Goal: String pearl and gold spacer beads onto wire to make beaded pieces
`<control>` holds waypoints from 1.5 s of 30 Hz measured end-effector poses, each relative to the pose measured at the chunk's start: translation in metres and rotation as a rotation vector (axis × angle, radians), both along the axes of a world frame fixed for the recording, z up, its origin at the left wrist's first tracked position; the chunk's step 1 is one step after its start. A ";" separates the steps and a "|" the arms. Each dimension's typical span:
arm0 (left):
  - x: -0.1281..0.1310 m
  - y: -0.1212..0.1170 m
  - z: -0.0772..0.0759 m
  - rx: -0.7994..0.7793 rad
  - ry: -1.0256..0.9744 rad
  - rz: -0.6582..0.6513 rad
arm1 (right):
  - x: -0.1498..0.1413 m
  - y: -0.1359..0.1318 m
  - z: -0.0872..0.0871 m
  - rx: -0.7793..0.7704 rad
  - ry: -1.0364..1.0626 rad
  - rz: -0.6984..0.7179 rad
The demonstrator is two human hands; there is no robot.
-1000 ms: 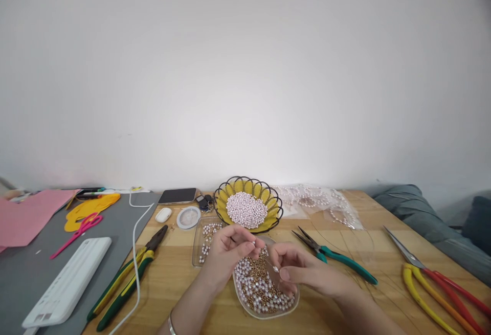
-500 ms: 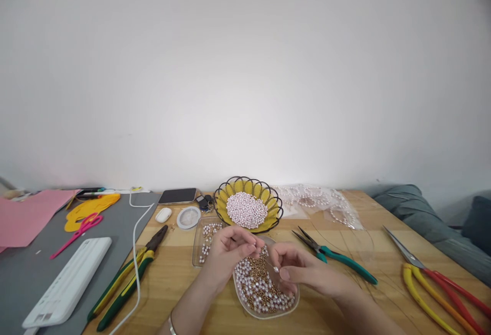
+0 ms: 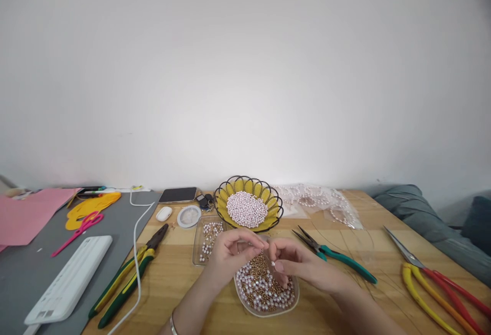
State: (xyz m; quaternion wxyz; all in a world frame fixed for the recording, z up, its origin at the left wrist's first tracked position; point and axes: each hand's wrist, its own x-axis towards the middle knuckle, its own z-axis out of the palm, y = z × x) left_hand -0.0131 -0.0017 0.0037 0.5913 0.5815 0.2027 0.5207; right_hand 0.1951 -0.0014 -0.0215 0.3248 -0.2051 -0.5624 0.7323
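Note:
My left hand (image 3: 236,254) is pinched at the fingertips over the bead tray; whatever tiny thing it holds is too small to make out. Close against it, my right hand (image 3: 297,262) grips a white pearl bead (image 3: 273,264) between thumb and fingers. The fingertips of both hands nearly meet. Beneath them sits a pale rounded tray (image 3: 264,314) full of white pearls and small gold beads (image 3: 256,268). Behind my left hand stands a clear square box (image 3: 198,253) with pearl and gold beads inside.
A black-rimmed yellow basket (image 3: 276,207) holds many pearls. Green-handled pliers (image 3: 341,261) and large scissors (image 3: 416,263) lie right; yellow-green pliers (image 3: 130,273), a white cable (image 3: 135,243), a white power strip or bank (image 3: 71,278) and pink scissors (image 3: 82,227) lie left.
My right hand has moved slightly left and up, bringing its pearl bead closer to my left hand. My left hand has shifted slightly right.

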 end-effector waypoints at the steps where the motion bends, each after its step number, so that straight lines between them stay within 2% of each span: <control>1: 0.000 0.000 0.000 -0.018 0.000 0.006 | 0.000 0.000 0.001 0.005 -0.011 -0.004; 7: -0.001 0.000 -0.006 -0.170 -0.052 0.056 | 0.000 0.000 0.003 0.042 -0.074 -0.072; 14: 0.001 0.000 -0.011 -0.144 0.000 0.113 | -0.002 0.001 0.005 0.064 -0.110 -0.121; 21: 0.001 -0.002 -0.009 -0.128 0.084 0.033 | -0.006 0.001 0.007 0.060 -0.090 -0.217; 28: 0.001 -0.001 0.001 -0.108 0.223 0.134 | -0.005 0.002 0.009 0.089 -0.095 -0.233; 32: 0.003 0.000 -0.003 -0.103 0.329 0.186 | -0.003 0.005 0.008 0.124 -0.100 -0.340; 35: 0.004 0.000 -0.006 -0.022 0.493 0.184 | -0.001 0.008 0.006 0.170 -0.103 -0.449; 38: 0.004 0.000 -0.010 0.180 0.774 0.181 | 0.001 0.010 0.004 0.198 -0.097 -0.531; 41: 0.004 0.000 -0.017 0.396 1.018 0.154 | 0.001 0.010 0.003 0.201 -0.078 -0.554; 45: 0.006 -0.001 -0.027 0.526 1.182 0.151 | -0.001 0.009 0.004 0.211 -0.080 -0.544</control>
